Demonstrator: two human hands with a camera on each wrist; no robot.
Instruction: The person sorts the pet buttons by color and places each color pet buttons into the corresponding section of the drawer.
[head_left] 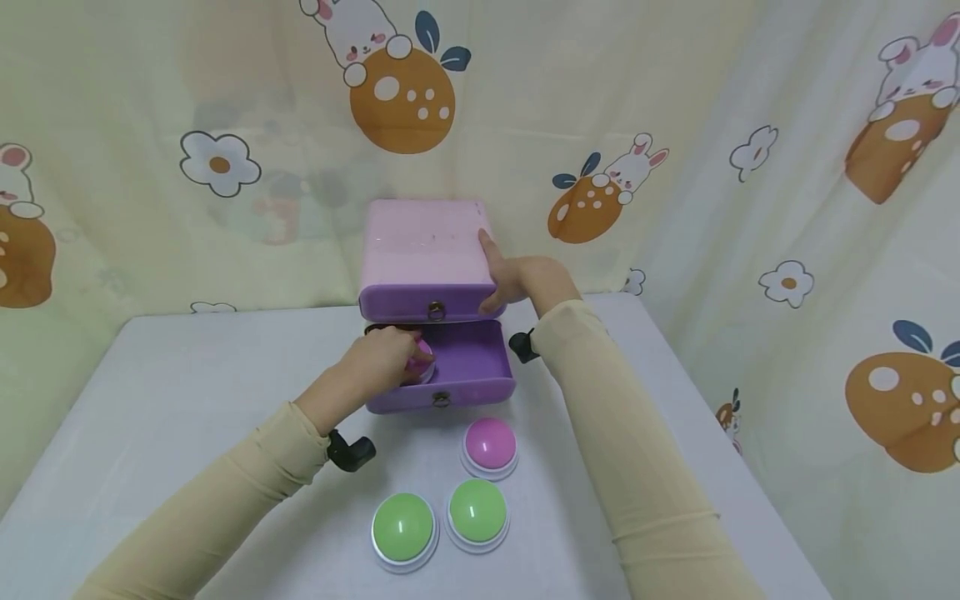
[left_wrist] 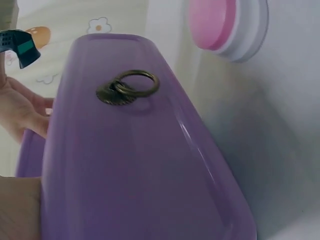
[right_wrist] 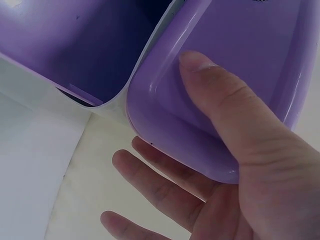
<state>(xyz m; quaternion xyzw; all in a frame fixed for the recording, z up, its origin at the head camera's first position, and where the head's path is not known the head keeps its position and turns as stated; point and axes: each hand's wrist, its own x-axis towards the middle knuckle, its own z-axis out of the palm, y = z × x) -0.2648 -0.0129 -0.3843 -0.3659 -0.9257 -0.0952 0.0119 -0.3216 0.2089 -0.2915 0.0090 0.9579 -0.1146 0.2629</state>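
Observation:
In the head view, a small cabinet with a pink top (head_left: 427, 237) and two purple drawers stands at the back of the table. Its lower drawer (head_left: 472, 354) is pulled out. My left hand (head_left: 378, 362) reaches into that drawer's left side and grips a pink-domed button (head_left: 423, 362) with a white base. The left wrist view looks at the lower drawer's front (left_wrist: 125, 165), hiding the held button. Against the cabinet's right side lies my right hand (head_left: 513, 279), its thumb (right_wrist: 220, 95) pressing the upper drawer's front and its other fingers spread along the side.
In front of the drawer, another pink-domed button (head_left: 491, 444) sits on the white table (head_left: 210, 375). Nearer to me are two green-domed buttons, one left (head_left: 403, 529) and one right (head_left: 477, 512). A patterned curtain (head_left: 285, 100) hangs behind the cabinet. Each drawer front carries a ring pull (head_left: 441, 400).

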